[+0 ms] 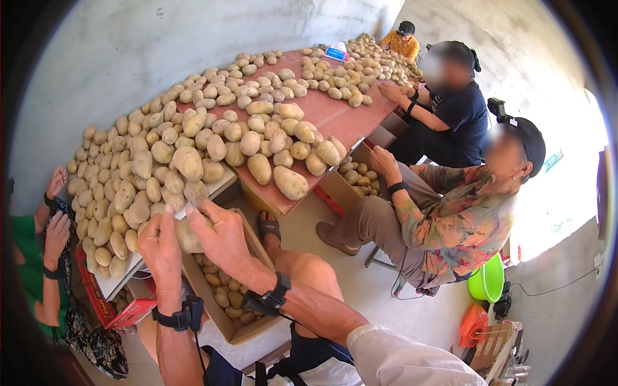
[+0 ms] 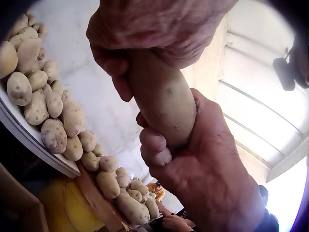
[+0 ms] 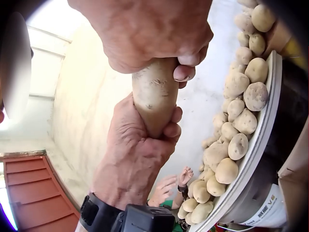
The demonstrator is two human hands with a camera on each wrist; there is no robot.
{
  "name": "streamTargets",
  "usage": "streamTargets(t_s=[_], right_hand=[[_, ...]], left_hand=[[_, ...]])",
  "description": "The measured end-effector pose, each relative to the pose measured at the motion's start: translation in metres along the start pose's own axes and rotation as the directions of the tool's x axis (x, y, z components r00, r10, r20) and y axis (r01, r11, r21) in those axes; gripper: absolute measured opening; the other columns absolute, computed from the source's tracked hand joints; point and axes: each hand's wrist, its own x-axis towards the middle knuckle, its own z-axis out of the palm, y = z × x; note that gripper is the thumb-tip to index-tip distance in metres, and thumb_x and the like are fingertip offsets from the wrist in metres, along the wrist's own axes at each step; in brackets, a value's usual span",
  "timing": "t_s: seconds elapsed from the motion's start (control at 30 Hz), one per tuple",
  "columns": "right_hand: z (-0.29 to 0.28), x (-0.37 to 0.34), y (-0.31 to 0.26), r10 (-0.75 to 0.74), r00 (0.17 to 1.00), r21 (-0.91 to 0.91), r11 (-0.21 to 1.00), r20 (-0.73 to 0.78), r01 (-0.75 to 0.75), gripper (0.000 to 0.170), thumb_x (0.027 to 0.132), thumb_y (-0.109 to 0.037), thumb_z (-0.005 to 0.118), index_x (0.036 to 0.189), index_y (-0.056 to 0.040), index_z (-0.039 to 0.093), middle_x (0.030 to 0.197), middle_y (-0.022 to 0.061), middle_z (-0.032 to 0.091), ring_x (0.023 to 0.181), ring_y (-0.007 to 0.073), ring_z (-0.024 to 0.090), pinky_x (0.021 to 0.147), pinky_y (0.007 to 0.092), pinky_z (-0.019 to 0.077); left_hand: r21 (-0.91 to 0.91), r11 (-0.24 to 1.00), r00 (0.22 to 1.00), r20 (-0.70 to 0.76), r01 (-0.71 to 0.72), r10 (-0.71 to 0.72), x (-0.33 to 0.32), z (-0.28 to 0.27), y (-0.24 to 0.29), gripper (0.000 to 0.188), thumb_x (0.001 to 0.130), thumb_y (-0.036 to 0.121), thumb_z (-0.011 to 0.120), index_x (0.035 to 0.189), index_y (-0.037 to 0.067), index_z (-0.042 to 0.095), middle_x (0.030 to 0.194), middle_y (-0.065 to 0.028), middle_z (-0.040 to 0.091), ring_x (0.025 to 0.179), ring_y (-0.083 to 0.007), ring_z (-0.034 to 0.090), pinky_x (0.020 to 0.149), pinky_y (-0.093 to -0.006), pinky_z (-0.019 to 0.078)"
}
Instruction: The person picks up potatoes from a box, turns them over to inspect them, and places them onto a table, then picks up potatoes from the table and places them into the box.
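One long, pale potato (image 2: 166, 96) is gripped between both hands above a cardboard box. My left hand (image 1: 161, 248) curls its fingers round one end. Round the other end wrap the fingers and thumb of my right hand (image 1: 226, 238). Both wrist views show the potato's middle bare, with small dark spots on its skin; its two ends are hidden in the hands. Just beyond the hands lies a big heap of potatoes (image 1: 132, 174) on a white tabletop (image 1: 122, 281). Below the hands, more potatoes (image 1: 222, 293) lie in the open cardboard box (image 1: 252, 331).
A red-brown table (image 1: 344, 119) carries more potatoes along the wall. Seated at right is a person in a floral shirt (image 1: 460, 219), beside another box of potatoes (image 1: 357, 177). At left are another person's hands (image 1: 56, 235) and a red box (image 1: 132, 313). A green basin (image 1: 487, 281) stands at right.
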Motion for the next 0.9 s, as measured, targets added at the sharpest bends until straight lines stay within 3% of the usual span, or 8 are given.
streamTargets(t_s=[0.2, 0.4, 0.53, 0.67, 0.73, 0.77, 0.83, 0.9], right_hand=[[-0.009, 0.010, 0.003, 0.002, 1.000, -0.088, 0.996, -0.024, -0.004, 0.029, 0.090, -0.025, 0.064, 0.081, 0.0017, 0.059, 0.072, 0.0255, 0.059, 0.071, 0.0452, 0.060, 0.059, 0.0466, 0.0464], [-0.009, 0.010, 0.007, -0.115, 0.988, -0.180, 0.979, -0.107, 0.094, 0.023, 0.086, -0.023, 0.066, 0.085, -0.0004, 0.061, 0.078, 0.0234, 0.062, 0.075, 0.0439, 0.063, 0.063, 0.0469, 0.0492], [-0.019, 0.007, -0.002, -0.192, 0.978, -0.120, 0.976, -0.082, 0.182, 0.020, 0.087, -0.019, 0.064, 0.087, 0.0005, 0.059, 0.079, 0.0200, 0.060, 0.074, 0.0406, 0.062, 0.063, 0.0437, 0.0484], [-0.007, 0.011, 0.023, -0.139, 0.989, -0.066, 0.989, -0.051, 0.135, 0.029, 0.089, -0.025, 0.060, 0.094, 0.0034, 0.057, 0.076, 0.0228, 0.057, 0.081, 0.0390, 0.062, 0.073, 0.0464, 0.0467], [-0.002, 0.015, 0.043, 0.156, 0.986, 0.035, 0.987, 0.053, -0.158, 0.033, 0.093, -0.028, 0.055, 0.093, 0.0048, 0.059, 0.072, 0.0195, 0.060, 0.067, 0.0287, 0.064, 0.057, 0.0407, 0.0485], [-0.006, 0.017, 0.039, 0.155, 0.987, 0.035, 0.987, 0.048, -0.157, 0.033, 0.093, -0.028, 0.055, 0.093, 0.0048, 0.059, 0.072, 0.0195, 0.060, 0.067, 0.0287, 0.064, 0.057, 0.0407, 0.0485], [-0.017, 0.021, 0.033, 0.512, 0.790, 0.330, 0.722, 0.336, -0.608, 0.038, 0.094, -0.030, 0.055, 0.089, 0.0073, 0.059, 0.074, 0.0203, 0.065, 0.048, 0.0260, 0.061, 0.038, 0.0391, 0.0428], [-0.027, 0.027, 0.037, 0.549, 0.743, 0.324, 0.674, 0.382, -0.665, 0.039, 0.093, -0.031, 0.055, 0.089, 0.0081, 0.060, 0.073, 0.0191, 0.065, 0.042, 0.0237, 0.058, 0.032, 0.0348, 0.0376]], left_hand=[[0.041, 0.997, 0.998, 0.001, -0.069, 0.069, -0.001, 0.010, -0.006, 0.041, 0.101, 0.029, 0.056, 0.072, 0.001, 0.053, 0.063, 0.0034, 0.044, 0.062, -0.0063, 0.037, 0.054, -0.0236, 0.0325], [-0.172, 0.802, 0.816, 0.220, 0.572, -0.535, 0.001, 0.009, 0.013, 0.041, 0.101, 0.045, 0.051, 0.093, 0.007, 0.065, 0.068, -0.0014, 0.063, 0.049, -0.0117, 0.056, 0.038, -0.0229, 0.0371], [-0.217, 0.685, 0.691, 0.462, 0.696, -0.556, 0.003, 0.001, 0.007, 0.044, 0.099, 0.050, 0.051, 0.102, 0.008, 0.063, 0.069, 0.0003, 0.063, 0.050, -0.0107, 0.057, 0.037, -0.0219, 0.0342], [-0.250, 0.819, 0.850, 0.272, 0.516, -0.452, 0.006, 0.001, -0.007, 0.033, 0.100, 0.041, 0.054, 0.103, 0.009, 0.064, 0.072, 0.0028, 0.061, 0.055, -0.0053, 0.053, 0.042, -0.0199, 0.0340], [-0.113, 0.966, 0.950, 0.237, 0.233, -0.202, 0.014, -0.010, -0.036, 0.028, 0.099, 0.030, 0.058, 0.111, 0.005, 0.062, 0.095, -0.0050, 0.064, 0.083, -0.0116, 0.061, 0.072, -0.0236, 0.0497], [-0.113, 0.966, 0.950, 0.242, 0.231, -0.199, 0.012, -0.008, -0.032, 0.028, 0.099, 0.030, 0.058, 0.111, 0.005, 0.062, 0.095, -0.0050, 0.064, 0.083, -0.0116, 0.061, 0.072, -0.0236, 0.0497], [0.052, 0.996, 0.961, 0.270, -0.070, 0.053, 0.005, -0.004, -0.021, 0.029, 0.097, 0.021, 0.059, 0.118, 0.001, 0.060, 0.110, -0.0085, 0.061, 0.101, -0.0148, 0.056, 0.092, -0.0286, 0.0459], [0.028, 0.997, 0.954, 0.292, -0.077, 0.065, 0.002, 0.001, -0.020, 0.030, 0.097, 0.019, 0.059, 0.119, 0.000, 0.059, 0.111, -0.0092, 0.061, 0.103, -0.0161, 0.056, 0.095, -0.0294, 0.0445]])
